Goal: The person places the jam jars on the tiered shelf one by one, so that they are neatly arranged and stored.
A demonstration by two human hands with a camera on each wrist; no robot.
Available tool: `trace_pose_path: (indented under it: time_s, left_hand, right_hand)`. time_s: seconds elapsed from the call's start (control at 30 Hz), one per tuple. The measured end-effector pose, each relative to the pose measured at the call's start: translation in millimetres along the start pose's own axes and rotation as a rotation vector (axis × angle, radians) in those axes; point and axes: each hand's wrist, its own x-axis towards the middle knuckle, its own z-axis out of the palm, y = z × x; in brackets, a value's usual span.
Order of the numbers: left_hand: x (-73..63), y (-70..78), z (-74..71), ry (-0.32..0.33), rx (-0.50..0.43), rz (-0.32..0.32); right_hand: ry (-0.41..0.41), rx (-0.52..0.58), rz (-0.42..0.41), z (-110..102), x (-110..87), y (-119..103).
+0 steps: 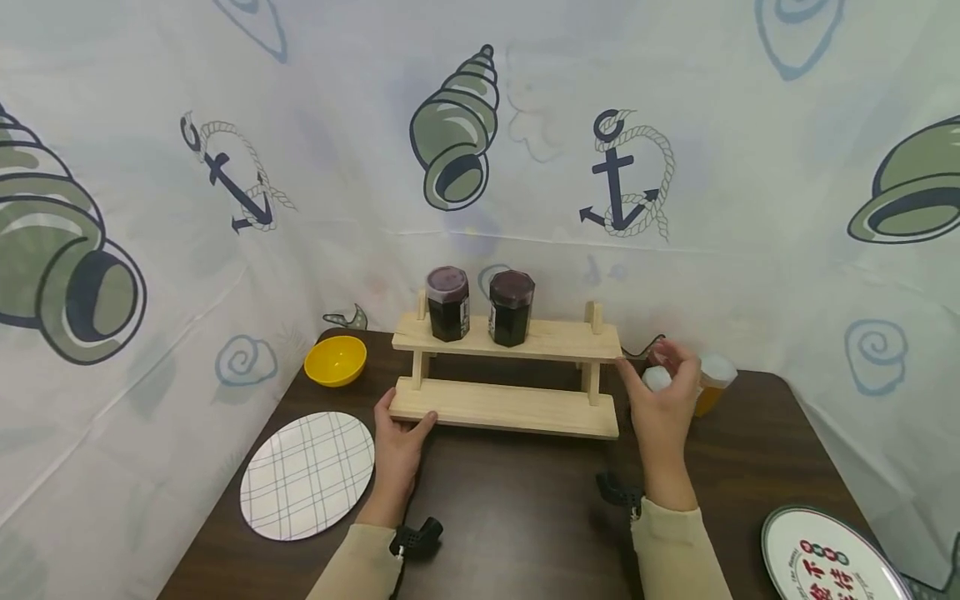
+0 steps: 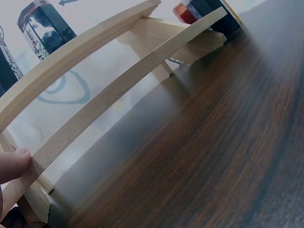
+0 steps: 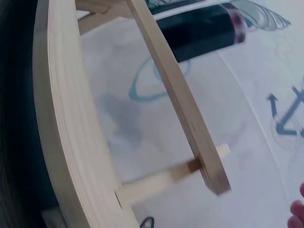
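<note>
A two-tier wooden shelf (image 1: 510, 402) stands on the dark table, with two dark jars (image 1: 512, 308) with purplish lids on its upper board. My left hand (image 1: 399, 450) grips the left end of the lower board; its thumb (image 2: 16, 164) lies against the front edge in the left wrist view. The right hand (image 1: 663, 408) is raised at the shelf's right end, thumb overlapping the upper board's tip in the head view. Past that thumb shows a white lid (image 1: 657, 379). In the right wrist view, only fingertips (image 3: 297, 213) appear, apart from the shelf.
A white-lidded amber jar (image 1: 716, 385) stands just right of the right hand. To the left are a yellow bowl (image 1: 335, 361) and a white checked plate (image 1: 307, 475). A plate with red lettering (image 1: 828, 558) lies at front right. A patterned cloth (image 1: 337, 167) hangs behind the table.
</note>
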Motion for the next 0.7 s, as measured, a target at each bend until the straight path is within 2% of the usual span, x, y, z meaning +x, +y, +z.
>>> trace_pose_path:
  time_s: [0.1, 0.2, 0.33, 0.43, 0.57, 0.7]
  left_hand:
    - [0.3, 1.7, 0.4, 0.004, -0.003, 0.003]
    - [-0.8, 1.5, 0.5, 0.003, 0.003, 0.003]
    - [-3.2, -2.5, 0.0, -0.005, 0.013, -0.007]
    - [-3.4, -4.3, 0.3, -0.001, 0.015, -0.013]
    - [-1.0, -3.8, 1.0, 0.001, 0.017, -0.013]
    - [1.8, -2.6, 0.4, 0.003, 0.028, -0.009]
  right_hand:
    - [0.094, 0.033, 0.032, -11, 2.0, 5]
    - [0.168, 0.045, 0.057, -22, 0.1, 24]
    - [0.225, 0.032, 0.107, -31, -12.7, 55]
    - [0.267, 0.069, 0.145, -31, -21.9, 72]
    - [0.323, 0.163, 0.158, -27, -28.8, 80]
    - [0.323, 0.216, 0.167, -22, -31.7, 84]
